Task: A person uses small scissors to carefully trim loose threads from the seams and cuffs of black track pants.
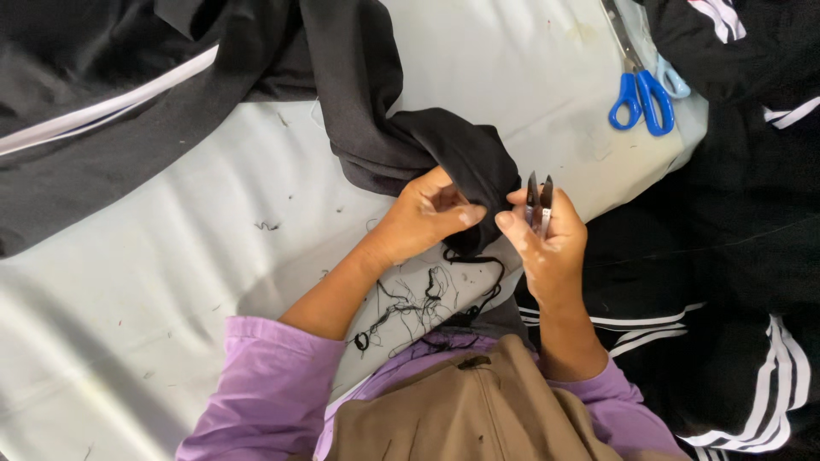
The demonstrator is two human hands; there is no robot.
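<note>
No packages, labels, signs or screens show anywhere in this view, near or far, left or right.

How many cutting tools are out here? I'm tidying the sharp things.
2: the thread snips in the right hand, and the blue-handled scissors at the table's far right edge. Fabric may hide others.

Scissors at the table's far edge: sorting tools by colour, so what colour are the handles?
Blue handles on the scissors, clearest in the head view.
</note>
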